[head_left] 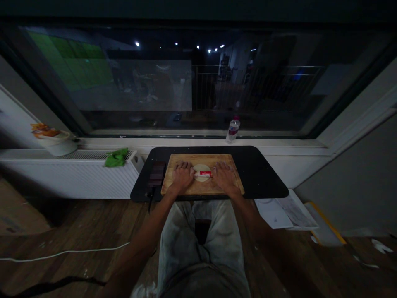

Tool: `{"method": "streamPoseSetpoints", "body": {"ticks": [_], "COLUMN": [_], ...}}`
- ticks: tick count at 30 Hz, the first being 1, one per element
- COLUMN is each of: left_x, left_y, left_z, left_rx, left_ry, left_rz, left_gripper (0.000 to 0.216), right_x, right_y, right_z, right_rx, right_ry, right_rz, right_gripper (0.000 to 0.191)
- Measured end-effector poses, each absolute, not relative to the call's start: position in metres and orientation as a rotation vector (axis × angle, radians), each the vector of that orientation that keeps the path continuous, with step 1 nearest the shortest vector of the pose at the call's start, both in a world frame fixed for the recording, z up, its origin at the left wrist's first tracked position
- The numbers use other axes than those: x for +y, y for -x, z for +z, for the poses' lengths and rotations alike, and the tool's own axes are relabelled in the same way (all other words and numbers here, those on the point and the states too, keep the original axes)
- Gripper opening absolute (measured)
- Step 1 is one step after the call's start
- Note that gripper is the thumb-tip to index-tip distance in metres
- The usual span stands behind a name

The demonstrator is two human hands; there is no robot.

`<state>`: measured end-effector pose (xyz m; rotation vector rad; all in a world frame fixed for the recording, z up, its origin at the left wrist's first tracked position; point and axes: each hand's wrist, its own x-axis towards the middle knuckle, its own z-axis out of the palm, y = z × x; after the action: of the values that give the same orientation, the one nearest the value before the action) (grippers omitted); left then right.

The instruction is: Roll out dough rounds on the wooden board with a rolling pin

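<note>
The left hand [183,175] and right hand [224,174] lie palm-down at either end of a red-and-white stick [204,174]; whether they grip it, I cannot tell. Between them, beneath it, a pale disc [201,179] lies on a wooden board [201,190]; beyond the right hand stands a bottle [233,130].

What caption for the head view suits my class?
Left hand and right hand flank a labelled stick over a pale disc.

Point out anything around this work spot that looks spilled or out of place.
The cutting board shows no obvious spill. The floor is untidy, though: a white scrap lies loose at far right, and a white cable trails across it at left. A green cloth sits crumpled on the radiator.
</note>
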<state>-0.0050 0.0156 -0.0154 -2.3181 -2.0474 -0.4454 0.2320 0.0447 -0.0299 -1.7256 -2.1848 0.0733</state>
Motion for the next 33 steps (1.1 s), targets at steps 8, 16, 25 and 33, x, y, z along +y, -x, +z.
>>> {"method": "streamPoseSetpoints", "body": {"ticks": [8, 16, 25, 33], "left_x": [0.0, -0.009, -0.018, -0.018], "left_y": [0.005, 0.004, 0.005, 0.007], "left_z": [-0.016, -0.02, -0.019, -0.032], "left_rx": [-2.056, -2.091, -1.972, -1.991], "left_ry": [2.326, 2.294, 2.318, 2.26], "left_rz": [-0.495, -0.559, -0.525, -0.597], "left_gripper": [0.04, 0.043, 0.038, 0.04], "right_x": [0.03, 0.012, 0.004, 0.001], "right_y": [-0.233, -0.232, -0.23, -0.23], "right_z": [-0.036, -0.036, -0.043, -0.05], "right_rx": [-2.139, -2.132, -2.145, -2.133], "right_ry": [1.71, 1.707, 1.742, 1.717], "right_rz": [0.111, 0.026, -0.176, -0.233], "right_gripper": [0.06, 0.058, 0.055, 0.058]}}
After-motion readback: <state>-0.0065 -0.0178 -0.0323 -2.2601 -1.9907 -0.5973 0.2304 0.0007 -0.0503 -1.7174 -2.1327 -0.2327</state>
